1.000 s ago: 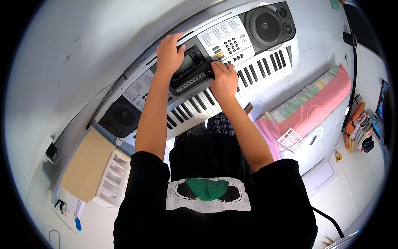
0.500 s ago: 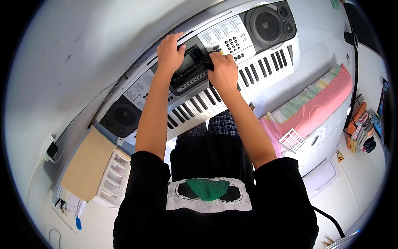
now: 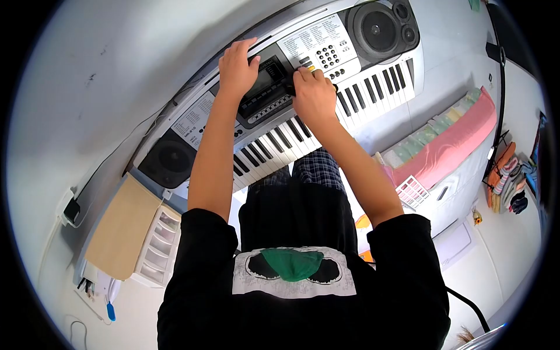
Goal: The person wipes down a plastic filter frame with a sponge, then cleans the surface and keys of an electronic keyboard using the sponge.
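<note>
A silver electronic keyboard (image 3: pixel 261 133) with black and white keys lies at a slant before me. My left hand (image 3: pixel 236 69) rests over its upper panel, left of the display (image 3: pixel 266 80), with fingers stretched toward the back edge and thumb apart. Over the panel just right of the display, my right hand (image 3: pixel 315 94) is closed with curled fingers. A bit of something black (image 3: pixel 290 87) shows at its left side; most of it is hidden beneath the hand. The fingertips are by the small buttons below the number pad (image 3: pixel 328 56).
Speakers sit at the keyboard's left (image 3: pixel 168 160) and right (image 3: pixel 379 29) ends. A wooden-topped cabinet (image 3: pixel 119 233) with white drawers (image 3: pixel 157 248) stands at left. A pink cloth (image 3: pixel 446 149) and a white grid-like tray (image 3: pixel 413 192) lie at right. A cable runs along the wall.
My right hand has shifted slightly on the panel, its fingers a little higher near the buttons. My left hand stays at nearly the same place, slightly farther up. The view has tilted a little.
</note>
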Demonstrator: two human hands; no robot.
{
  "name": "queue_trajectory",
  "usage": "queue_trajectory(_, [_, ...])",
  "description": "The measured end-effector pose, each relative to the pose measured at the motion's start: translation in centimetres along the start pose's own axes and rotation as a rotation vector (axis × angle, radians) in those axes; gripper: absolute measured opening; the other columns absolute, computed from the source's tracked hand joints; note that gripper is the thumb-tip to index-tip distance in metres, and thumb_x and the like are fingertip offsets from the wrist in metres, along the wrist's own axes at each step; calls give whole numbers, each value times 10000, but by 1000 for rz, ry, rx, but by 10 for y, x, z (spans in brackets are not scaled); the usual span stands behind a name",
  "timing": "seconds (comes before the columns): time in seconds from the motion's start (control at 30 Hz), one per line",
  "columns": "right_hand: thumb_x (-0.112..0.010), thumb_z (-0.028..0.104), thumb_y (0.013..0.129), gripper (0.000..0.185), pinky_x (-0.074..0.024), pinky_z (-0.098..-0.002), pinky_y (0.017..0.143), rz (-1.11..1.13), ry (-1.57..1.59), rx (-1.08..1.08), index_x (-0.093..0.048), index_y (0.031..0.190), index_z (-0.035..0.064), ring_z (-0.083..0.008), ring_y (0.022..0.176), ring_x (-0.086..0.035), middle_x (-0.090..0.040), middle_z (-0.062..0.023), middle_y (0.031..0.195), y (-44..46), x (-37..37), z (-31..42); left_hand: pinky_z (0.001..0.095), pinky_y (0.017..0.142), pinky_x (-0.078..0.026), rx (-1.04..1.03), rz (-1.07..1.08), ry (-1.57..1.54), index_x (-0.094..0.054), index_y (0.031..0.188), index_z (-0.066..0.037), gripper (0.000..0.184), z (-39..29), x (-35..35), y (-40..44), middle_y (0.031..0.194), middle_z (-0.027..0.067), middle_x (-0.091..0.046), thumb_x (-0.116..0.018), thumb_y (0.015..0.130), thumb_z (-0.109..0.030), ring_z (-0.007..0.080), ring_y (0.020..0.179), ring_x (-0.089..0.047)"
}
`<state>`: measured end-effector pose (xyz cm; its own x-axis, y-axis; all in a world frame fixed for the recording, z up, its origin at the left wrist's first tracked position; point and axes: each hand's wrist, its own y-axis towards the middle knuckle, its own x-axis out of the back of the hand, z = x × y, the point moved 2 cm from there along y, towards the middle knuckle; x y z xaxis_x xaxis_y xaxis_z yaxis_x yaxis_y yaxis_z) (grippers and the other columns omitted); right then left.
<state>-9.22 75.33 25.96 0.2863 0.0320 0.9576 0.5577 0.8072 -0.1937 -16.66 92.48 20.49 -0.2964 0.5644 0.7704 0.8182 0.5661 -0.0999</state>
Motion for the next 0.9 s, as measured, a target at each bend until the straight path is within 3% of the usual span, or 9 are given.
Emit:
queue_trajectory(0.17, [-706, 71, 623, 372, -509, -376, 764, 64, -9, 37, -617, 984, 63, -242, 938, -576, -627, -32, 1108, -14, -4, -10, 441, 928, -397, -15, -28, 0, -552, 1222, -168, 415, -1, -1, 1, 1163, 66, -581, -660, 822, -142, 294, 1097, -532])
queue_trajectory(0.23, [-711, 80, 620, 363, -512, -371, 758, -47, 41, 92, -613, 969, 68, -235, 927, -578, -624, -27, 1101, -3, 1, -5, 442, 929, -396, -12, -21, -12, -555, 1219, -167, 413, 1, -2, 2, 1164, 67, -582, -661, 821, -142, 297, 1098, -532])
queue_trajectory(0.37, [-714, 86, 603, 362, -516, -354, 731, -53, -18, 81, -607, 948, 71, -237, 893, -579, -619, -26, 1058, 2, 1, -1, 444, 919, -401, -46, -35, -21, -554, 1224, -165, 423, 3, -2, -2, 1157, 71, -586, -666, 817, -139, 300, 1088, -539])
queue_trajectory(0.57, [-698, 71, 600, 341, -519, -353, 744, 77, -6, 25, -634, 935, 65, -236, 900, -580, -641, -17, 1054, -17, -1, -11, 448, 917, -400, -31, -37, -3, -552, 1225, -162, 431, 0, -1, 1, 1151, 73, -588, -673, 812, -140, 300, 1087, -541])
queue_trajectory(0.67, [-728, 73, 600, 435, -512, -341, 776, -118, 115, 43, -646, 1027, 82, -242, 903, -574, -632, -15, 1166, 0, 5, -4, 445, 925, -396, -19, -30, 1, -552, 1224, -161, 430, 0, 0, 2, 1145, 71, -589, -674, 812, -139, 297, 1093, -538])
queue_trajectory(0.9, [-757, 68, 600, 434, -509, -347, 780, -293, 95, 63, -644, 1019, 74, -259, 903, -567, -636, -20, 1098, 50, -4, 9, 431, 925, -398, -66, -68, -34, -552, 1220, -159, 440, 1, -1, 1, 1142, 64, -586, -683, 801, -123, 290, 1084, -538])
